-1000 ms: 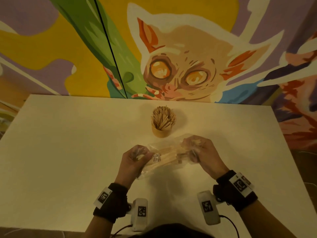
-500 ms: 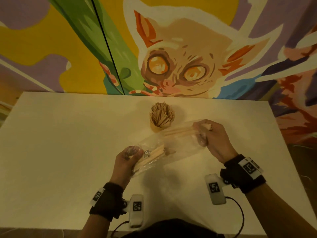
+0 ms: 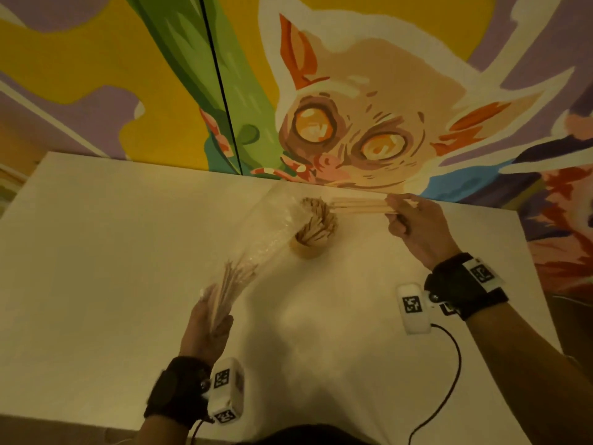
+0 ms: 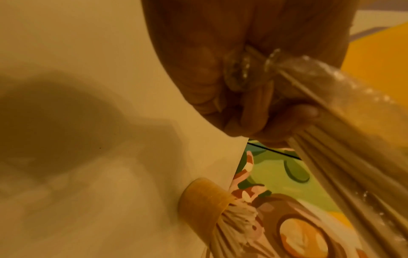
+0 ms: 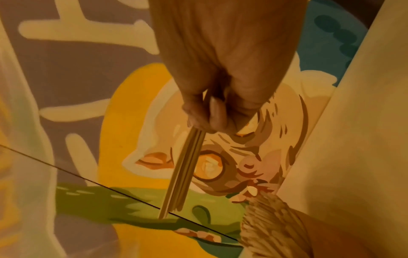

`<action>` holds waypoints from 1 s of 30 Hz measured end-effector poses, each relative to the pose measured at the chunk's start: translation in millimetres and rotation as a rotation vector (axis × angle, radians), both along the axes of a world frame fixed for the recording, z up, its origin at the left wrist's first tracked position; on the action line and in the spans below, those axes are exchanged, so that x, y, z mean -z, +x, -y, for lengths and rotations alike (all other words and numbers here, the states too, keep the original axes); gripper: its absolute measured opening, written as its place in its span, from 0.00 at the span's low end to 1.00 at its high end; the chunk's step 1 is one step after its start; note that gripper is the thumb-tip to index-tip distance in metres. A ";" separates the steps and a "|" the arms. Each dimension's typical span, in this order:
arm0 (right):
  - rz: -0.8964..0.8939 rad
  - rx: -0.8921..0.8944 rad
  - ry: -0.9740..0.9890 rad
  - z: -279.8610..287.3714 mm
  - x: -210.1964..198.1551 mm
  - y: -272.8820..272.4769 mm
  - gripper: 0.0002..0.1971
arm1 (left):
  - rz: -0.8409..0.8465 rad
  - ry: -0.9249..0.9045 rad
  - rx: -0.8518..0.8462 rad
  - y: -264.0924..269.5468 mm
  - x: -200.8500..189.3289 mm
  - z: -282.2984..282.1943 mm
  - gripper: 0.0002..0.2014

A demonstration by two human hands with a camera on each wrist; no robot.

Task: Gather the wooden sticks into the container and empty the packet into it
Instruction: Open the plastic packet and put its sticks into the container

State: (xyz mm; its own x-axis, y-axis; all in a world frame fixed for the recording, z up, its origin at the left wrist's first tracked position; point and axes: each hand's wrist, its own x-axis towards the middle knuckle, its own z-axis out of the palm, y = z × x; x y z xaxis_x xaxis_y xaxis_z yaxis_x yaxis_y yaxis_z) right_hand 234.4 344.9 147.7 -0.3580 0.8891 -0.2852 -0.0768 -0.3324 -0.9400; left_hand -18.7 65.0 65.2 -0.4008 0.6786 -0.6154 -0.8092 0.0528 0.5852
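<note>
One container [image 3: 313, 239] crammed with sticks near tabletop [image 3: 96, 284] far edge, left hand [image 3: 205, 329] gripping one packet [image 3: 256, 248], right hand [image 3: 414, 220] pinching several sticks [image 3: 359, 205] beside it

place: decorated indoor room | evidence: painted animal mural [image 3: 346, 130] behind plain white table [image 3: 96, 268]

Warm, dim yellowish light tints every view. In the head view the worktop [image 3: 96, 284] glows palest at its middle and its edges bow from wide-angle distortion. A broad soft shadow lies at the left of the left wrist view. The packet [image 4: 353, 122] there is blurred, close to the lens.
</note>
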 end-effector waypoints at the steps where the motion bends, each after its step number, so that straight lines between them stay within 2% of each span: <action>1: 0.053 -0.012 0.033 -4.3 2.8 -5.8 0.09 | 0.020 -0.003 -0.017 -5.3 3.5 0.1 0.14; 6: 0.373 -0.127 0.187 -20.1 24.0 -52.0 0.07 | -0.005 0.018 -0.055 -19.0 0.9 -9.4 0.17; 11: 0.708 -0.390 0.543 -18.2 47.0 -99.2 0.05 | -0.058 0.020 -0.064 -24.0 -2.2 -16.8 0.16; 14: 0.892 -0.621 0.727 -5.5 56.8 -117.5 0.13 | -0.083 -0.001 -0.071 -22.0 -7.0 -17.9 0.14; 16: 1.105 -0.765 0.902 5.4 63.3 -124.3 0.17 | -0.117 -0.018 -0.068 -21.3 -7.4 -16.6 0.15; 18: 1.300 -0.830 1.090 13.0 71.3 -125.7 0.20 | -0.137 -0.029 -0.075 -19.9 -9.0 -16.2 0.17; 20: 1.401 -0.844 1.180 17.4 78.4 -126.2 0.22 | -0.147 0.003 -0.056 -19.1 -9.0 -16.6 0.20; 23: 1.511 -0.931 1.204 22.7 77.2 -122.7 0.25 | -0.216 0.020 0.021 -15.2 -11.6 -19.8 0.21; 26: 1.471 -1.042 1.071 27.0 65.0 -111.7 0.29 | -0.281 -0.035 0.090 -13.2 -8.1 -21.3 0.09; 28: 1.390 -0.942 0.998 30.3 53.3 -102.1 0.40 | -0.285 0.003 0.112 -15.1 -3.0 -19.7 0.19; 29: 1.366 -0.847 1.012 31.5 48.8 -98.1 0.42 | -0.278 0.029 0.116 -14.3 -4.9 -19.5 0.22; 30: 1.327 -0.741 0.999 32.4 43.1 -94.1 0.37 | -0.264 0.047 0.110 -13.6 -7.5 -19.5 0.21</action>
